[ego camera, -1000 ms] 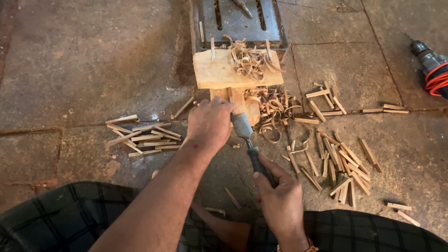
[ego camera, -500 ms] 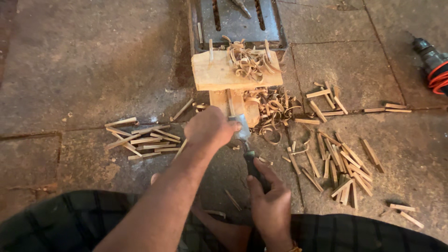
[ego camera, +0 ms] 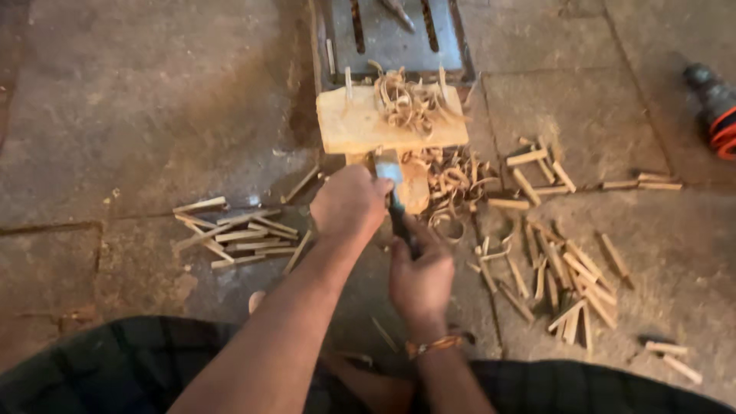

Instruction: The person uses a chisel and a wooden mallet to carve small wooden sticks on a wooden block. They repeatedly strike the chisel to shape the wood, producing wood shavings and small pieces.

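On the left, a loose pile of split wooden sticks (ego camera: pixel 230 234) lies on the stone floor (ego camera: pixel 115 115). The left hand (ego camera: pixel 349 203) is closed over the blade end of a dark-handled chisel (ego camera: pixel 392 201), while the right hand (ego camera: pixel 420 276) grips its handle. The tool rests against a wooden block (ego camera: pixel 368 123) strewn with curled shavings (ego camera: pixel 406 100). More cut sticks (ego camera: pixel 567 268) scatter rightward; a power drill (ego camera: pixel 713 107) lies far right.
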